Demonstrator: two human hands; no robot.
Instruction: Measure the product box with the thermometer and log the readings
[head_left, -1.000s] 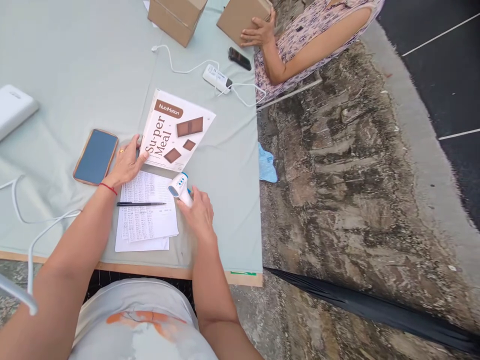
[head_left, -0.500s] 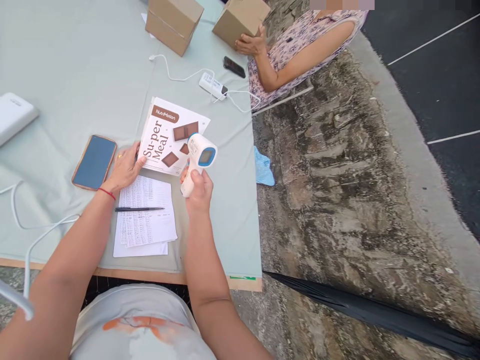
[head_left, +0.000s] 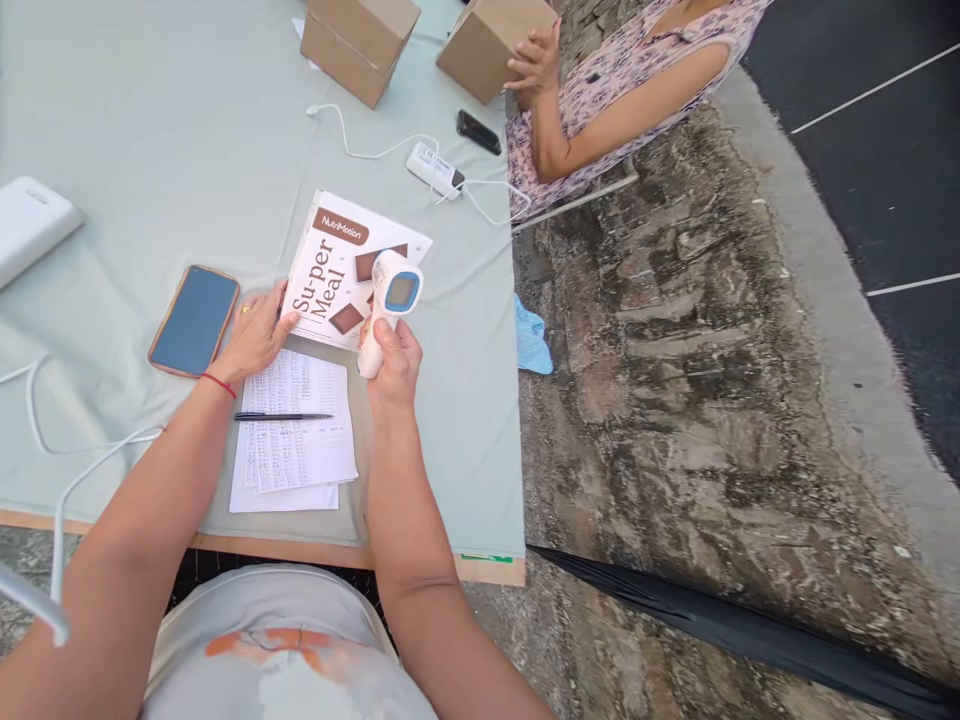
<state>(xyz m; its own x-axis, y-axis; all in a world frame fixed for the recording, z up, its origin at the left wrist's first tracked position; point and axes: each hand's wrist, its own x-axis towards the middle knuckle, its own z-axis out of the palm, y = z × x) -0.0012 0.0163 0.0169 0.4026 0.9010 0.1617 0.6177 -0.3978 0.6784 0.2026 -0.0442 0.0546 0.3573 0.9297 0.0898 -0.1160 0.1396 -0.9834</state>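
A white box (head_left: 337, 215) printed "NutriMotion Su-per Meal" with pictures of brown bars is tilted up over the table. My left hand (head_left: 259, 325) grips its lower left corner, thumb on the front. In my right hand (head_left: 397, 362) is a white and blue infrared thermometer (head_left: 380, 300), its small screen turned towards me. The thermometer covers part of the box's right side. Below the box lie white sheets (head_left: 300, 465) with rows of writing, and a black pen (head_left: 283, 416) rests across them. A phone (head_left: 195, 320) lies to the left of my left hand.
Across the table a person's hand (head_left: 536, 65) touches a cardboard box (head_left: 487, 50); another cardboard box (head_left: 360, 45) stands beside it. A power strip (head_left: 435, 170), white cables, a black device (head_left: 478, 132) and a white device (head_left: 34, 225) lie on the tablecloth (head_left: 450, 450). Stony ground borders the table's right edge.
My right hand has moved the thermometer slightly up and left across the box. The other person's hand has shifted up along the cardboard box. The view has shifted a little.
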